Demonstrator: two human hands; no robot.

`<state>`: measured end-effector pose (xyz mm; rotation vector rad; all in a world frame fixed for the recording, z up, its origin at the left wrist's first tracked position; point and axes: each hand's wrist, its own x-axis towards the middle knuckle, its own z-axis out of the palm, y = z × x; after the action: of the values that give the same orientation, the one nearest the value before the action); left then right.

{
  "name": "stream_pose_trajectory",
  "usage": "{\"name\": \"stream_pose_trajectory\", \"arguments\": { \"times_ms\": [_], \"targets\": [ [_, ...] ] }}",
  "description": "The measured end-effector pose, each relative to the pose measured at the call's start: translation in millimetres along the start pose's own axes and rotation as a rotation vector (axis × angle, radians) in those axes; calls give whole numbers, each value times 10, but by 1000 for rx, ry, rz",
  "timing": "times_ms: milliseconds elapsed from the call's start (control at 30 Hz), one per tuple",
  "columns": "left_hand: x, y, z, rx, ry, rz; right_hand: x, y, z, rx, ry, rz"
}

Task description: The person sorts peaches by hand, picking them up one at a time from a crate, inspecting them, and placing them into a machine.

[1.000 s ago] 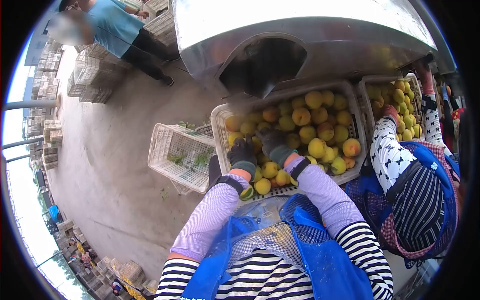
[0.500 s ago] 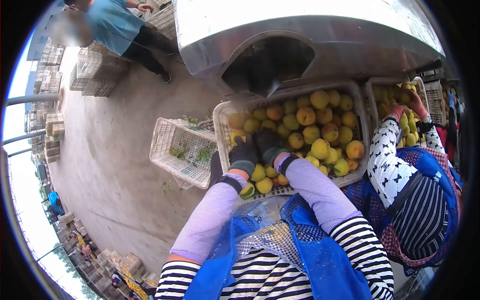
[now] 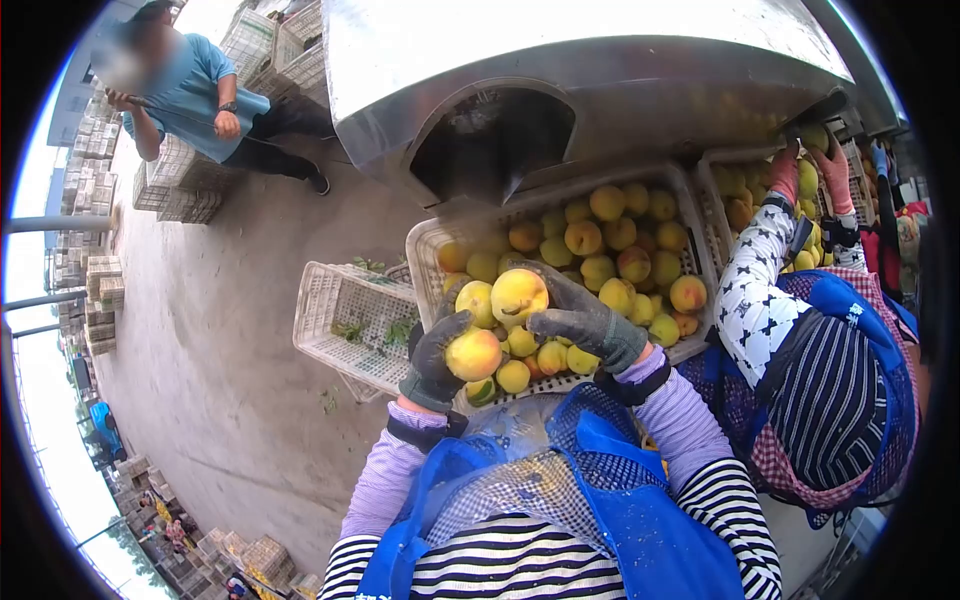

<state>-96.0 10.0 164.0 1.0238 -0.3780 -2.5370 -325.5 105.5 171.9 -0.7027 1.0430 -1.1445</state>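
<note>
My left hand (image 3: pixel 432 365), in a dark glove, curls around a yellow-red peach (image 3: pixel 473 355) above the near left part of a white plastic crate (image 3: pixel 415 240). Fingers of my right hand (image 3: pixel 592 318), gloved the same way, grip a yellow peach with a blush (image 3: pixel 519 294). Between the two hands sits another yellow peach (image 3: pixel 477 302), right against the one in my right hand. Below and beyond them, many peaches (image 3: pixel 620 233) fill the crate. A small one with a green patch (image 3: pixel 481 390) lies at the near corner.
A metal machine with a dark opening (image 3: pixel 490 135) overhangs the crate's far side. To the left, a tilted white crate (image 3: pixel 350 330) holds some leaves. At right, a co-worker (image 3: pixel 790 320) handles peaches over another crate (image 3: pixel 725 215). A person in blue (image 3: pixel 195 90) stands near stacked crates (image 3: pixel 180 165).
Both hands have come up out of the crate toward me, now holding peaches. The co-worker's hands have lifted a fruit toward the machine. The person in blue has turned and raised one hand.
</note>
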Motion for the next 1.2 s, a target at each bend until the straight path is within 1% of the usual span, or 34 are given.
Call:
{"name": "stream_pose_trajectory", "arguments": {
  "times_ms": [67, 100, 133, 200, 233, 267, 333, 433, 467, 533, 567, 633, 700, 733, 833, 867, 967, 1067, 1100, 1133, 1200],
  "targets": [
    [81, -130, -136, 180, -23, 80, -40, 24, 103, -54, 48, -181],
    [106, -129, -65, 179, -48, 85, -44, 10, 140, -83, 74, -272],
    [130, -124, 16, 178, -74, 90, -65, -56, 171, -46, 120, -234],
    [183, -69, 193, -4, -142, 30, -112, -170, 113, -374, 155, -147],
    [235, -119, 116, 142, -134, 103, -121, -197, 89, -536, 171, -102],
    [323, -197, -35, 288, -126, 177, -127, -201, 97, -604, 236, -147],
    [356, -199, -28, 498, -136, 275, -152, -193, 176, -742, 373, -234],
    [300, -139, 89, 707, -178, 352, -166, -97, 232, -897, 463, -521],
    [269, -95, 157, 788, -181, 375, -160, -82, 234, -924, 471, -552],
    [278, -89, 164, 771, -150, 399, -140, -72, 236, -977, 486, -611],
    [333, -141, 133, 674, -122, 405, -105, -88, 245, -953, 522, -590],
    [344, -69, 214, 439, -86, 336, 32, -142, 267, -905, 594, -553],
    [270, 102, 312, 164, -69, 185, 303, -291, 256, -1002, 731, -581],
    [291, 152, 180, 289, -82, 198, 452, -363, 256, -1047, 801, -590],
    [273, 289, 89, 327, -87, 285, 992, -433, 177, -1227, 934, -611],
    [259, 320, 63, 335, -81, 315, 1166, -396, 95, -1213, 915, -553],
    [247, 396, 137, 417, -69, 378, 1623, -454, -85, -1280, 893, -579],
    [265, 364, 108, 246, -86, 283, 1589, -624, -71, -1284, 836, -394],
    [304, 336, 83, 181, -98, 251, 1413, -720, -36, -1125, 738, -340],
    [317, 333, -26, 66, -97, 86, 1115, -785, 42, -966, 636, -287],
    [247, 330, 56, 60, -198, 99, 728, -656, 138, -842, 425, -327]
  ]
}}
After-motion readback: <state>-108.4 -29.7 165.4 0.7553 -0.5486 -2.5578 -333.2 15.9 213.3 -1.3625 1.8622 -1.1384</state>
